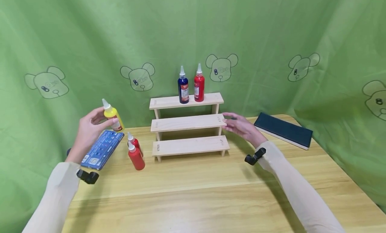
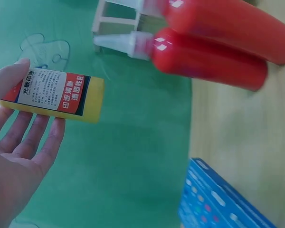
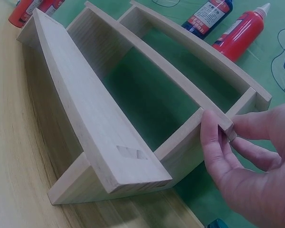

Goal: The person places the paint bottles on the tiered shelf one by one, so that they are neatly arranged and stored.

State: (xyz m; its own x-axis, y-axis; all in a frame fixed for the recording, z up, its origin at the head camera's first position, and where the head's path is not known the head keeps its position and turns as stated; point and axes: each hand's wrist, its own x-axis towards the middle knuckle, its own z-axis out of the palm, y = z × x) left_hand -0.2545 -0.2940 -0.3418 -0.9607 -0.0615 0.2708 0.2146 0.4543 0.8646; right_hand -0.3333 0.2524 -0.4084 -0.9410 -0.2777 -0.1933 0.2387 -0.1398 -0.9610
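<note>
My left hand [image 1: 91, 127] grips a yellow squeeze bottle [image 1: 116, 119] with a white pointed cap, held up over the left side of the table. In the left wrist view the thumb and fingers pinch the labelled yellow bottle [image 2: 61, 95], its base pointing away from the palm. A three-step wooden rack [image 1: 190, 144] stands mid-table. My right hand [image 1: 241, 127] pinches the right end of its middle shelf; the right wrist view shows thumb and fingers around that shelf's corner [image 3: 225, 126]. On the top shelf stand a dark blue bottle [image 1: 183, 89] and a red bottle [image 1: 199, 88].
Two more red bottles, the nearer red bottle [image 1: 136, 158] and the farther red bottle [image 1: 134, 143], stand left of the rack. Beside them lies a blue box [image 1: 104, 149]. A dark green flat box [image 1: 283, 129] lies at the right. Green curtain [image 1: 256, 25] hangs behind the table.
</note>
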